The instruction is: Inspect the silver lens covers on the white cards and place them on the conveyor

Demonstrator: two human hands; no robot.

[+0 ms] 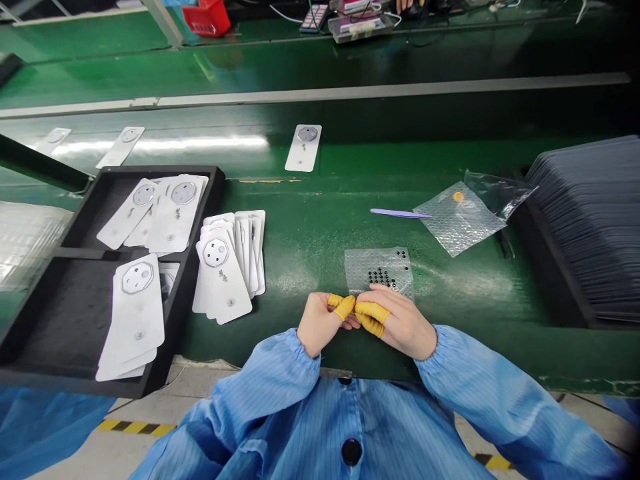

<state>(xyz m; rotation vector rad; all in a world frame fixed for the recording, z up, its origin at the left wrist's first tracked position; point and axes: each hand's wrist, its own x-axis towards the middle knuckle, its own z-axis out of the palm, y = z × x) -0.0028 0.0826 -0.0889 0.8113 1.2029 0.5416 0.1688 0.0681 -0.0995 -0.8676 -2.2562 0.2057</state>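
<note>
My left hand (327,319) and my right hand (400,321) meet low in the middle of the view, yellow finger cots on thumbs and fingertips. Both are pinched closed, tips touching; whatever they hold is too small or hidden to name. Just beyond them lies a bubble-wrap sheet (355,263) with several small black round pieces, its near edge partly hidden by my right hand. Purple tweezers (400,213) rest on the green bench beyond. Right of these is another bubble-wrap piece (445,227) with an orange round item (458,197).
White cards with round printed dials are stacked on the bench (227,273) and in a black tray (35,320) at left. A single card (303,148) lies farther back. At right, a black box holds dark sheets (595,227). A blue sleeve (45,427) shows bottom left.
</note>
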